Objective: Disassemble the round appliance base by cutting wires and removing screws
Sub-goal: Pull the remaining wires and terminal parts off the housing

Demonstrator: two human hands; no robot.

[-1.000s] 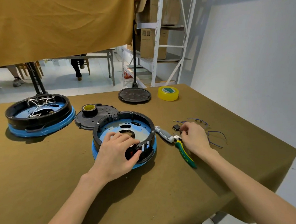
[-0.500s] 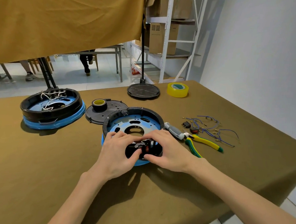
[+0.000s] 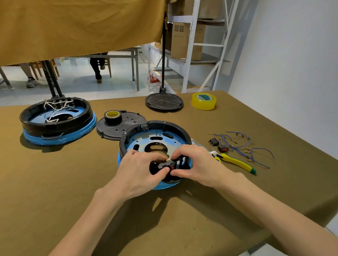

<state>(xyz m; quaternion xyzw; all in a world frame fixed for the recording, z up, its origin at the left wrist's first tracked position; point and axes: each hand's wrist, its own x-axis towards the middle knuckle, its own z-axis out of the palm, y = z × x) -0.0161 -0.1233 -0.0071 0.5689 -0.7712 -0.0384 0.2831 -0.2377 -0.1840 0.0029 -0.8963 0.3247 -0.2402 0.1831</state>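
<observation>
A round black and blue appliance base (image 3: 156,136) lies open side up in the middle of the table. At its near rim sits a small black switch part with a red face (image 3: 167,164). My left hand (image 3: 139,170) and my right hand (image 3: 198,165) meet there, and both pinch that part with thumb and fingertips. Yellow-handled cutters (image 3: 237,162) lie just right of the base. Beyond them is a loose pile of cut blue wires and small connectors (image 3: 240,146).
A second base with white wires (image 3: 56,122) stands at the left. A black cover plate carrying a tape roll (image 3: 119,124) lies behind the middle base. A black disc (image 3: 164,101) and a yellow tape roll (image 3: 203,101) sit at the far edge. The table's right edge runs close to the wire pile.
My right hand left the wire pile and cutters and came to the base's near rim, joining my left hand on the switch part. The camera has moved closer.
</observation>
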